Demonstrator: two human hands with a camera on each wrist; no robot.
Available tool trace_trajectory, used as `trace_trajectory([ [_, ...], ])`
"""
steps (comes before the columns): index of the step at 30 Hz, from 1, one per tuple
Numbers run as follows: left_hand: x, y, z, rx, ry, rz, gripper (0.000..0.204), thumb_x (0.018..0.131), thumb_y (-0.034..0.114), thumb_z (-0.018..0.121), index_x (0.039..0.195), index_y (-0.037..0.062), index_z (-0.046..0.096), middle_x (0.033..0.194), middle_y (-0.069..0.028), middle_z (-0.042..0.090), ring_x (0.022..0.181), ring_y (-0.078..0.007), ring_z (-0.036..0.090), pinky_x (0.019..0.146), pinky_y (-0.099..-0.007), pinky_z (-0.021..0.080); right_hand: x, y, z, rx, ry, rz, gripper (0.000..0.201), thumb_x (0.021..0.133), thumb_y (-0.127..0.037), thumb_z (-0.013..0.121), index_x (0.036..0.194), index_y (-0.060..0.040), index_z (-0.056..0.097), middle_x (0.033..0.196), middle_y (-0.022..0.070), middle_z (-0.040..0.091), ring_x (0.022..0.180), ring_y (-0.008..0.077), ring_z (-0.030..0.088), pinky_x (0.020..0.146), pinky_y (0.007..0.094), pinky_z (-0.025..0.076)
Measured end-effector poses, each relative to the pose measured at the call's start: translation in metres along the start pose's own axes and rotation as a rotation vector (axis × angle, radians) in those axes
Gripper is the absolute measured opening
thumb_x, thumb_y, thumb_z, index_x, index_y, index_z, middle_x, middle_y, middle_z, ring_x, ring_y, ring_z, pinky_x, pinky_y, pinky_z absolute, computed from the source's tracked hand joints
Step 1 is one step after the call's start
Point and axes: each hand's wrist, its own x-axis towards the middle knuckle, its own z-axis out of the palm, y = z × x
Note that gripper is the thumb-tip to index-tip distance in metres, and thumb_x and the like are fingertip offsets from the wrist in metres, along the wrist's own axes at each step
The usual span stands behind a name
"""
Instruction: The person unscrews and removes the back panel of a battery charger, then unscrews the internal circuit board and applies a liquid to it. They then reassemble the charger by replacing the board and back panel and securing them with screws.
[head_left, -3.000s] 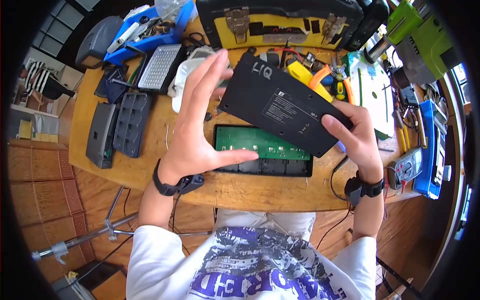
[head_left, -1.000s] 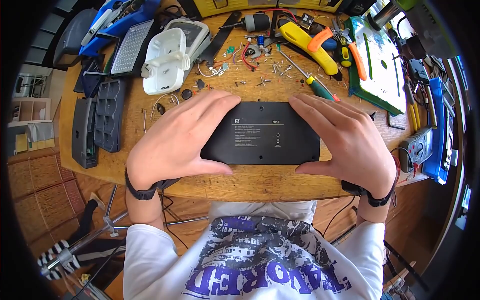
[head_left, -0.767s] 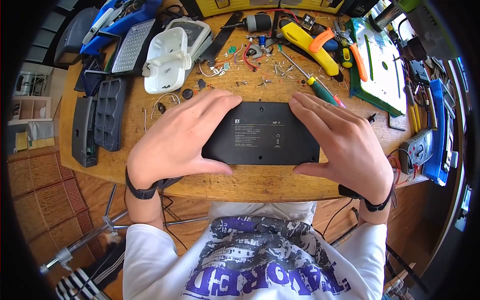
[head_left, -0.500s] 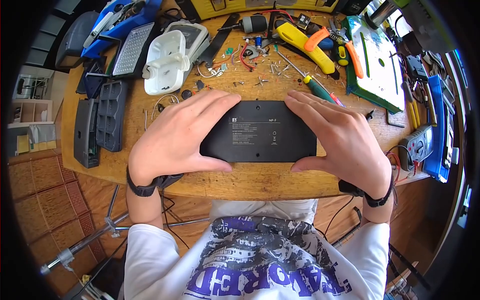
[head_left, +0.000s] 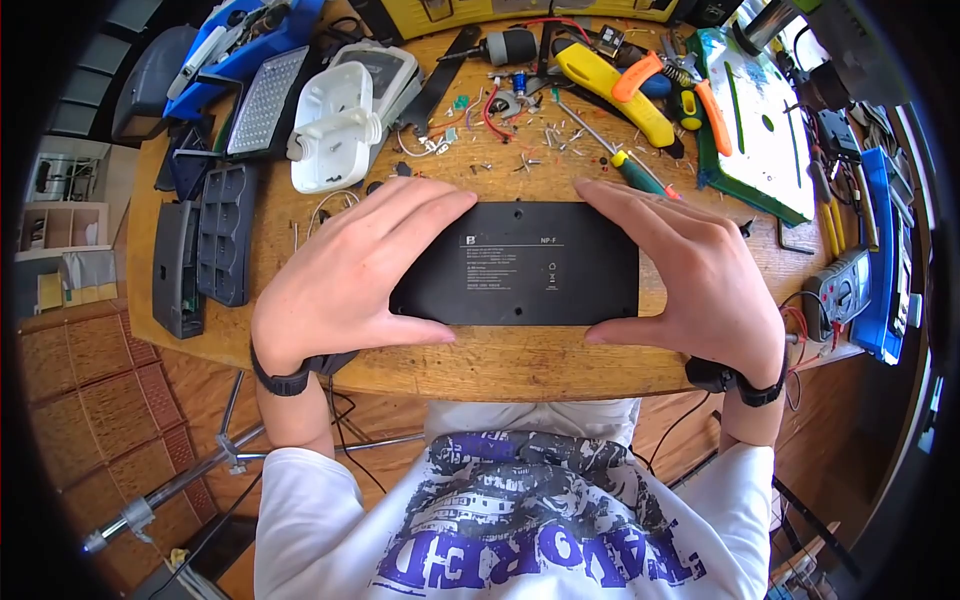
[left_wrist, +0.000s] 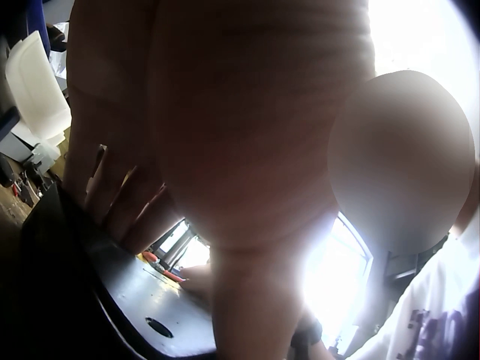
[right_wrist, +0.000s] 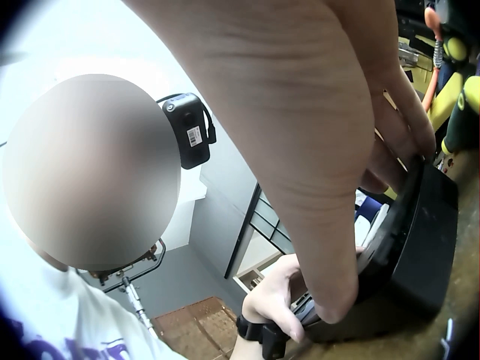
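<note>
A black rectangular case (head_left: 518, 275) lies flat on the wooden bench, its printed panel facing up and the white print near the middle. At its left end, the left hand (head_left: 350, 280) grips it, fingertips at the back edge and thumb at the front edge. The right hand (head_left: 700, 285) holds the right end in the same way. From the side, the right wrist view shows the dark case (right_wrist: 427, 240) under the right hand (right_wrist: 300, 120). In the left wrist view the left hand (left_wrist: 217, 127) spans the panel (left_wrist: 150, 300). No green board is visible.
Loose screws (head_left: 530, 162), a yellow-handled tool (head_left: 615, 95) and a green screwdriver (head_left: 640, 175) lie behind the case. A white container (head_left: 335, 130) and grey trays (head_left: 223, 235) stand left; a multimeter (head_left: 838, 295) is at the right. The bench's front edge (head_left: 500, 392) is close.
The black panel, earlier raised and tilted in the right hand above the green board, now lies level over it. The left hand came down from the air onto the left end.
</note>
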Motion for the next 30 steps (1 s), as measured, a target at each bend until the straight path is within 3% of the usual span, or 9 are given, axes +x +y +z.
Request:
trace_trajectory([
  [10, -0.001, 0.001, -0.002, -0.008, 0.043, 0.026, 0.107, 0.062, 0.041, 0.100, 0.149, -0.0048, 0.058, 0.145, -0.0240, 0.062, 0.130, -0.0468, 0.062, 0.112, -0.0518, 0.050, 0.001, -0.003, -0.002, 0.037, 0.038, -0.035, 0.107, 0.059, -0.038, 0.101, 0.153, -0.0064, 0.061, 0.141, 0.0186, 0.072, 0.126, 0.0396, 0.071, 0.108, 0.0443, 0.057],
  [14, -0.001, 0.001, -0.004, -0.011, 0.057, 0.030, 0.105, 0.063, 0.040, 0.099, 0.149, -0.0049, 0.060, 0.145, -0.0235, 0.063, 0.130, -0.0461, 0.063, 0.112, -0.0508, 0.050, 0.002, -0.003, -0.004, 0.092, 0.107, -0.056, 0.103, 0.059, -0.030, 0.100, 0.150, -0.0019, 0.063, 0.140, 0.0182, 0.073, 0.127, 0.0365, 0.072, 0.111, 0.0426, 0.056],
  [19, 0.001, 0.004, -0.015, 0.072, 0.236, 0.052, 0.094, 0.064, 0.026, 0.096, 0.147, -0.0049, 0.063, 0.142, -0.0230, 0.069, 0.131, -0.0402, 0.066, 0.116, -0.0466, 0.049, 0.006, 0.010, -0.001, 0.153, 0.203, -0.104, 0.106, 0.058, -0.025, 0.101, 0.152, 0.0011, 0.060, 0.142, 0.0167, 0.073, 0.132, 0.0325, 0.071, 0.115, 0.0421, 0.053],
  [22, -0.001, 0.000, -0.014, -0.034, 0.240, 0.015, 0.099, 0.064, 0.028, 0.094, 0.151, -0.0037, 0.060, 0.142, -0.0229, 0.070, 0.133, -0.0374, 0.067, 0.117, -0.0452, 0.048, 0.008, 0.012, -0.001, 0.166, 0.188, -0.126, 0.111, 0.061, -0.021, 0.101, 0.159, -0.0012, 0.052, 0.147, 0.0168, 0.070, 0.139, 0.0320, 0.066, 0.120, 0.0420, 0.049],
  [30, -0.001, -0.002, -0.011, -0.129, 0.242, 0.002, 0.107, 0.062, 0.026, 0.097, 0.156, -0.0031, 0.056, 0.142, -0.0223, 0.070, 0.132, -0.0366, 0.068, 0.117, -0.0442, 0.048, 0.009, 0.013, -0.002, 0.171, 0.184, -0.134, 0.113, 0.061, -0.019, 0.101, 0.161, -0.0046, 0.051, 0.146, 0.0169, 0.070, 0.137, 0.0338, 0.067, 0.119, 0.0427, 0.050],
])
